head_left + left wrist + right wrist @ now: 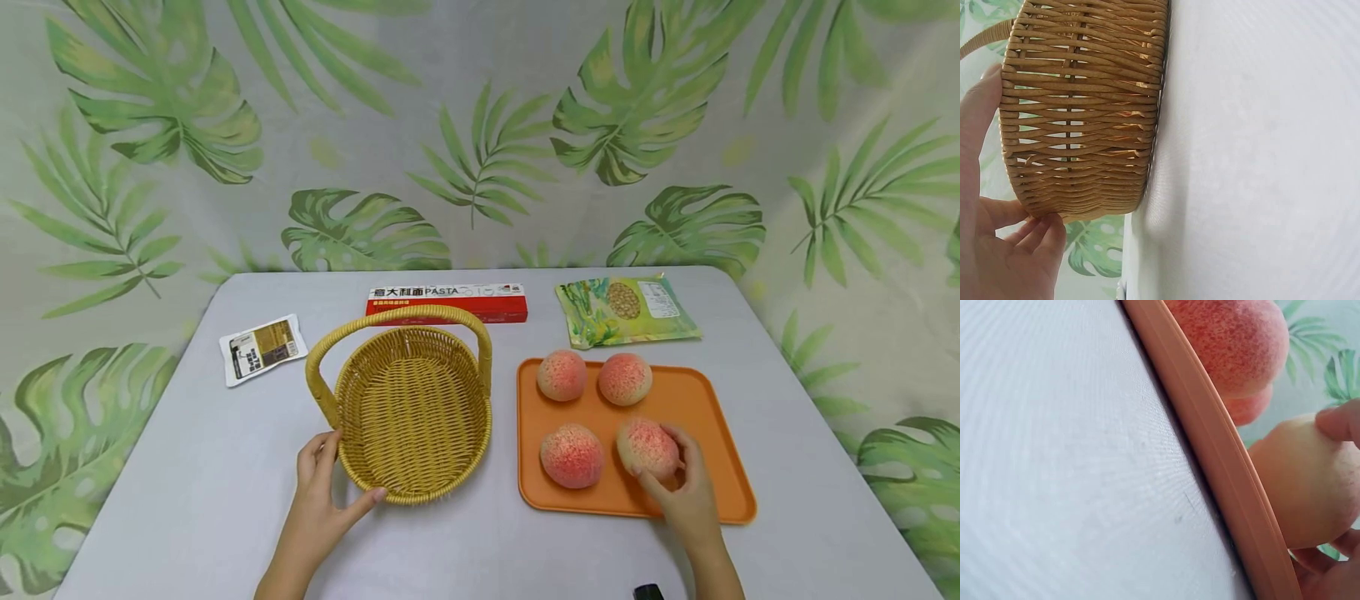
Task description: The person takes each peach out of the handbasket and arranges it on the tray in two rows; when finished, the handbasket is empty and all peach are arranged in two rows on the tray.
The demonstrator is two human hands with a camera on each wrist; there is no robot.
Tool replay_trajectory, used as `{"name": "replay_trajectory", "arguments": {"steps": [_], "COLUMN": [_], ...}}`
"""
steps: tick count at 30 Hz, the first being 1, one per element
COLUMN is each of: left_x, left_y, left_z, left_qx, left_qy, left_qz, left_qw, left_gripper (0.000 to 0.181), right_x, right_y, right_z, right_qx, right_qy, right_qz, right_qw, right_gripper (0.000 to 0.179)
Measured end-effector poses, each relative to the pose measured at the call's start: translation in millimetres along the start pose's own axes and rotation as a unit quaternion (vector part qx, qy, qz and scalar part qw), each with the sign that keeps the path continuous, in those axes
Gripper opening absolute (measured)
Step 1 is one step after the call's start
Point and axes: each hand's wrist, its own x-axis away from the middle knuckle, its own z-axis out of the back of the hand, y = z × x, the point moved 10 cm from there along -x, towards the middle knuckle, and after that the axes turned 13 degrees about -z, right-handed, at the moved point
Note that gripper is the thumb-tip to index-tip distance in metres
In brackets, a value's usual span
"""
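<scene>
A round yellow wicker basket (420, 417) with an arched handle (405, 312) stands left of the middle of the table, with nothing in it. My left hand (315, 500) holds its near left side, thumb on the rim and bent fingers against the woven wall (1082, 125). On the orange tray (697, 417) to the right, my right hand (688, 493) grips a pink and cream peach (647, 446) between thumb and fingers. In the right wrist view this peach (1310, 481) appears just beyond the tray's edge (1210, 419); whether it touches the tray I cannot tell.
Three more peaches lie on the tray: one front left (572, 456), one back left (562, 375), one at the back (625, 379). Behind are a red and white pasta box (446, 304) and a green bag (630, 308). A small white packet (262, 350) lies left.
</scene>
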Motion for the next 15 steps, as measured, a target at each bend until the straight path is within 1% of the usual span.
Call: {"name": "replay_trajectory", "arguments": {"steps": [2, 5, 10, 12, 15], "left_x": [0.0, -0.1, 0.0, 0.5, 1.6], "left_y": [0.8, 1.9, 2.0, 1.5, 0.8], "left_z": [-0.4, -0.4, -1.0, -1.9, -1.7], "left_qx": [0.0, -0.001, 0.007, 0.009, 0.005], "left_qy": [-0.001, -0.003, -0.007, -0.014, -0.03], "left_qz": [0.001, 0.005, 0.015, 0.021, 0.032], "left_qw": [1.0, 1.0, 0.9998, 0.9996, 0.999], "left_gripper": [0.092, 0.091, 0.091, 0.091, 0.09], "right_x": [0.0, -0.5, -0.8, -0.4, -0.4], "right_y": [2.8, 3.9, 3.0, 2.3, -2.2], "right_z": [-3.3, -7.0, -7.7, -6.8, -2.2], "right_qx": [0.025, 0.041, 0.034, 0.031, 0.024], "right_qy": [-0.014, -0.036, -0.06, -0.067, -0.076], "right_qz": [-0.002, -0.009, -0.02, -0.02, -0.008], "right_qw": [0.9996, 0.9985, 0.9974, 0.997, 0.9968], "right_gripper": [0.069, 0.069, 0.07, 0.07, 0.07]}}
